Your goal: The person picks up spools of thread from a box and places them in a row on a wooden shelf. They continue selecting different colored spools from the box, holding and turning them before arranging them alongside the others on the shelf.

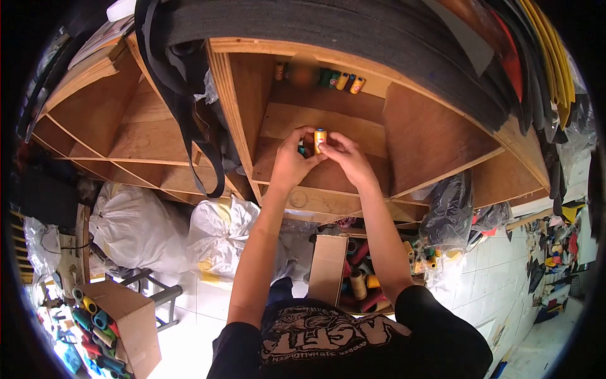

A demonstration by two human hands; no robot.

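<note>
A small yellow spool of thread (320,140) stands upright between my two hands, in front of the wooden shelf compartment (328,118). My left hand (293,162) curls round from the left, its fingertips and thumb close against the spool. Something small and teal (303,150) shows inside the curl of the left fingers; it is partly hidden. From the right, my right hand (347,159) grips the spool with the thumb at its front. Further back in the compartment stands a row of thread spools (342,81), green, dark and yellow; a blurred patch covers part of it.
Wooden dividers (235,114) flank the compartment. Black fabric strips (303,30) lie along the top, and one strap hangs at left. Below are white sacks (221,237) and an open cardboard box (327,268) of spools. Another carton (129,316) with spools stands lower left.
</note>
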